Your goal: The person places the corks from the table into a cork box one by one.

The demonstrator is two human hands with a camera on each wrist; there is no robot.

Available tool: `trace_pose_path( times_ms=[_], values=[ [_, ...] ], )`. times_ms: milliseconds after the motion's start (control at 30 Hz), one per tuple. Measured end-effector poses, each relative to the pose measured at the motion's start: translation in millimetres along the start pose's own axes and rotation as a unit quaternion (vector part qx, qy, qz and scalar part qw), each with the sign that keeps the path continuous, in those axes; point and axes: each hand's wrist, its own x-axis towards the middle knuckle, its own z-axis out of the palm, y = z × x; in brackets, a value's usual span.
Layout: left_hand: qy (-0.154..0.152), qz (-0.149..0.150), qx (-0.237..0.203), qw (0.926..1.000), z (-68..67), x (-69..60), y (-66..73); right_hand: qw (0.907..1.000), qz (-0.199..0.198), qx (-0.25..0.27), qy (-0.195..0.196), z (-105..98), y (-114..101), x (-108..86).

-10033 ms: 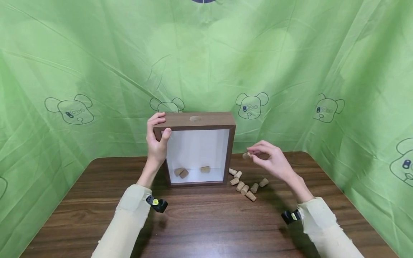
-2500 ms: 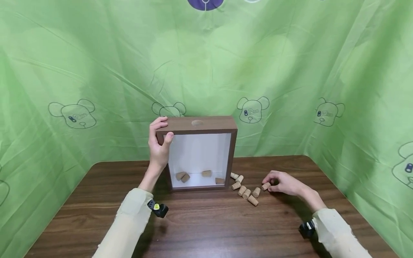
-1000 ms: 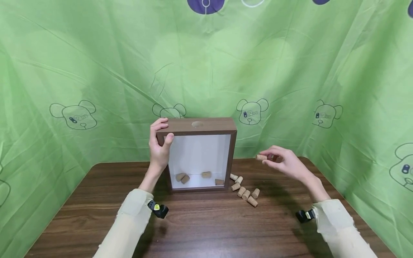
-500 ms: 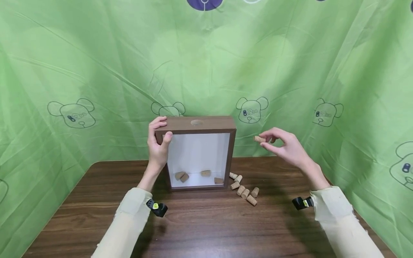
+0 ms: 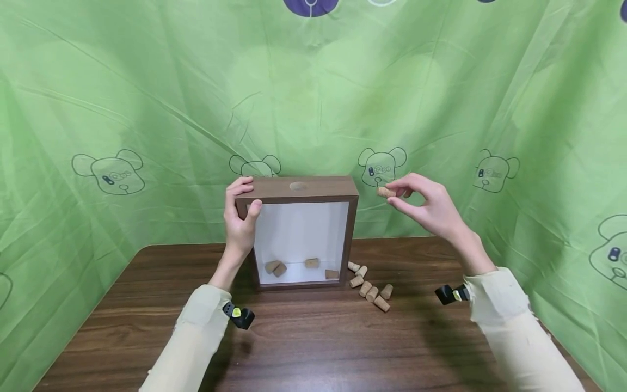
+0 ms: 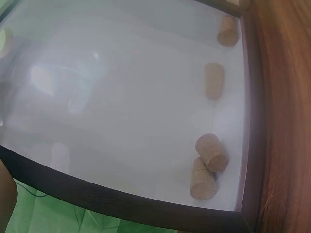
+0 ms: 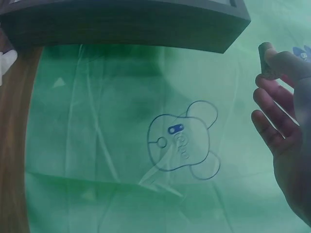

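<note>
A brown shadow box frame (image 5: pixel 350 234) with a clear front and white back stands upright on the table. Its top edge has a round hole (image 5: pixel 297 186). My left hand (image 5: pixel 240 228) grips the upper left corner, thumb on the front and fingers over the top. To the right of the box, about level with its top, my right hand (image 5: pixel 431 207) pinches a cork (image 5: pixel 386 192) between thumb and fingertips. Behind the front lie several corks (image 6: pixel 214 80) on the box floor, two of them touching at one side.
Several loose corks (image 5: pixel 365 289) lie on the table (image 5: pixel 303 348) at the box's lower right corner. A green curtain (image 5: pixel 313 109) with printed bear heads hangs behind and on both sides.
My right hand has picked a cork off the table, raised it and brought it left toward the box. Another cork has appeared inside the box since the oldest frame. My left hand keeps its grip.
</note>
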Motion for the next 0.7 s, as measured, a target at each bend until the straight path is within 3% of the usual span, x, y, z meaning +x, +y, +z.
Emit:
trace_pose_path(
  times_ms=[267,700],
  values=[
    [0.002,0.002,0.002,1.0000,-0.1,-0.1,-0.5,0.9994,-0.034,0.008,-0.001,1,-5,17.0],
    [0.002,0.003,0.012,0.9999,0.6,0.7,0.6,0.9979,-0.058,0.021,-0.021,15,-22,50.9]
  ],
)
